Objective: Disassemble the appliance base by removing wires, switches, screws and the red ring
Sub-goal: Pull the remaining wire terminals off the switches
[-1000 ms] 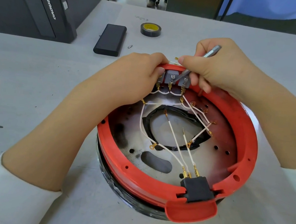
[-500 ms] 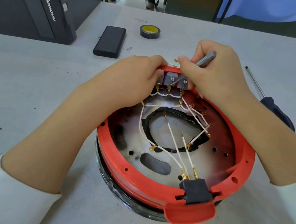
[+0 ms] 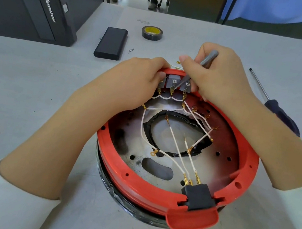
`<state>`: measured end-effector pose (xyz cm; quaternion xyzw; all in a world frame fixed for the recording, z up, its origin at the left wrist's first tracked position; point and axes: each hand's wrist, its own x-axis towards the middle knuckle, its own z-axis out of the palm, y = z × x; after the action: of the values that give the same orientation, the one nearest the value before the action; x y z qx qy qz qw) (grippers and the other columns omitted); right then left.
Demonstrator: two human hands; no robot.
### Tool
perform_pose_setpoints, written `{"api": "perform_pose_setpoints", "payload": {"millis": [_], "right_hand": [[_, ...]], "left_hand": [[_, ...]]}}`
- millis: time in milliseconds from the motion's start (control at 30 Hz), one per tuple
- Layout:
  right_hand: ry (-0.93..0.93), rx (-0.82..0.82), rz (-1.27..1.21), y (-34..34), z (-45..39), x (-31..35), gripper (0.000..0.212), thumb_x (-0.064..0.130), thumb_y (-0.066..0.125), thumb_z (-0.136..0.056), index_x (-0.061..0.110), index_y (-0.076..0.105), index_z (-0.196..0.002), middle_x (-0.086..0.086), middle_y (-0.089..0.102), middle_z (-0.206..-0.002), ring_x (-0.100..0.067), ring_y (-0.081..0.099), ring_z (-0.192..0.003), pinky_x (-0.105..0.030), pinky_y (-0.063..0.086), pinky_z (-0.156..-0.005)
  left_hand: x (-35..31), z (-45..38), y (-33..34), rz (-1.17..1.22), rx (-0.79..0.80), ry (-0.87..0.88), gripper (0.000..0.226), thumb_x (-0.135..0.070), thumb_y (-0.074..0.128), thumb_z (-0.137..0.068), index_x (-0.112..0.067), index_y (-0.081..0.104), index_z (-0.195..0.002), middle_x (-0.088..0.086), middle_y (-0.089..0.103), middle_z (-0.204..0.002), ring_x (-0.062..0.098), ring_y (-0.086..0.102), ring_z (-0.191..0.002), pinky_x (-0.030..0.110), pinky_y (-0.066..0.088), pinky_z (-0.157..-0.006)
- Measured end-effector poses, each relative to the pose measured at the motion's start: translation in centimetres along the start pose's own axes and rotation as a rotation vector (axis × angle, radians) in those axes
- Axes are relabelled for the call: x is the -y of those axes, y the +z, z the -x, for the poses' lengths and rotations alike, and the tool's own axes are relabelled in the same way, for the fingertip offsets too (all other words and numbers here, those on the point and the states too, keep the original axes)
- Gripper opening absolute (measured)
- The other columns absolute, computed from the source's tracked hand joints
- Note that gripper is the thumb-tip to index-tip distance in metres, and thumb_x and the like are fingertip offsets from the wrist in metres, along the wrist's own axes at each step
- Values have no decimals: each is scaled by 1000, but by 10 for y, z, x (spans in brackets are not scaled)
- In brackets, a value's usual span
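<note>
We see an upturned appliance base point(image 3: 152, 216) sitting on a grey table point(image 3: 33, 98), viewed from above by the person working on it. A red ring point(image 3: 137, 185) runs around its rim, and white wires point(image 3: 173, 142) with brass terminals cross the metal floor inside.

At the far side of the ring, a row of three small grey switches point(image 3: 172, 81) stands against the inner wall, with short white wire loops joining their lower terminals. Both hands meet here. Our left hand point(image 3: 141, 78) curls its fingers over the ring's far edge and presses against the leftmost switch, steadying it. Our right hand point(image 3: 214, 78) pinches a thin grey metal tool point(image 3: 207, 59) between thumb and fingers, as one holds a pen. The tool slants down and to the left, and its tip sits between the middle and right switches.

The switches lie directly beneath the right hand, just below its fingertips, so this hand is the one placed to pry or release them. Their row runs left to right along the ring wall, across the line of the tool.

A black plug block point(image 3: 198, 196) sits in a notch at the near side of the ring. A screwdriver point(image 3: 273, 109), a roll of tape point(image 3: 152, 32) and a black rectangular case point(image 3: 111, 42) lie on the table nearby.
</note>
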<state>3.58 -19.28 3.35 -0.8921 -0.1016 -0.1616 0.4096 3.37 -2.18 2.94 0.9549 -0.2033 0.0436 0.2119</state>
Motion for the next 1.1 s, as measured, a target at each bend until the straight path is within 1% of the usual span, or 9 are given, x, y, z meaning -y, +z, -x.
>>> {"api": "perform_pose_setpoints", "payload": {"millis": [167, 233, 300, 433, 533, 633, 833, 1033, 1100], "right_hand": [[-268, -13, 78, 0, 8, 7, 36, 37, 44, -100, 22, 37, -68, -6, 48, -53, -18, 50, -50, -36, 43, -54], [-327, 17, 188, 1, 7, 6, 34, 38, 41, -100, 17, 39, -74, -6, 50, -55, -21, 51, -54, -33, 41, -54], [-354, 48, 270, 3, 6, 6, 34, 41, 38, -100, 16, 39, -77, 0, 46, -54, -16, 46, -52, -21, 34, -52], [-399, 63, 368, 4, 6, 6, 32, 44, 36, -99, 18, 37, -79, 7, 37, -53, -11, 40, -49, -17, 25, -48], [-473, 58, 422, 4, 8, 9, 29, 40, 38, -100, 19, 35, -80, 5, 37, -52, -20, 38, -48, -28, 28, -47], [-525, 72, 479, 5, 10, 13, 26, 38, 39, -99, 19, 33, -81, 8, 29, -49, -26, 36, -48, -31, 29, -49], [-389, 122, 316, 7, 5, 9, 33, 38, 38, -100, 22, 30, -72, 6, 30, -53, -13, 33, -50, -33, 28, -52], [-256, 99, 178, 11, -5, 7, 41, 35, 41, -101, 27, 26, -63, 7, 31, -55, -5, 35, -51, -21, 27, -52], [-253, 96, 181, 10, -5, 6, 41, 35, 41, -101, 28, 26, -63, 8, 31, -55, -5, 35, -51, -22, 28, -52]], "left_hand": [[0, 0, 0, 2, 0, 12, 32, -29, 33, -101, -25, 47, -130, -6, 48, -90, 15, 43, -83, 26, 28, -69], [1, 0, 0, 3, -8, 20, 31, -28, 34, -101, -24, 48, -128, -6, 47, -85, 15, 42, -81, 26, 26, -67], [2, -1, 1, -6, -16, 27, 27, -27, 34, -101, -21, 49, -123, -7, 44, -77, 16, 41, -77, 24, 23, -63], [1, 0, 0, -15, -5, 26, 15, -27, 34, -101, -19, 46, -104, -12, 39, -69, 15, 39, -65, 29, 23, -60], [1, 0, -1, -17, -6, 33, 10, -26, 33, -101, -22, 40, -95, -10, 39, -67, 6, 37, -59, 26, 25, -52], [1, 0, -1, -18, -3, 36, 11, -25, 32, -100, -23, 42, -96, -10, 39, -67, 5, 37, -59, 26, 26, -52], [1, -1, 1, -36, -7, 24, 24, -26, 33, -101, -18, 49, -117, -10, 39, -69, 17, 41, -68, 29, 27, -63], [0, -1, 1, -27, -9, 17, 30, -27, 34, -101, -21, 48, -127, -4, 48, -84, 17, 43, -81, 28, 30, -68], [0, -1, 0, -27, -8, 23, 31, -27, 34, -101, -21, 48, -128, -3, 49, -88, 18, 44, -81, 29, 31, -69]]}}
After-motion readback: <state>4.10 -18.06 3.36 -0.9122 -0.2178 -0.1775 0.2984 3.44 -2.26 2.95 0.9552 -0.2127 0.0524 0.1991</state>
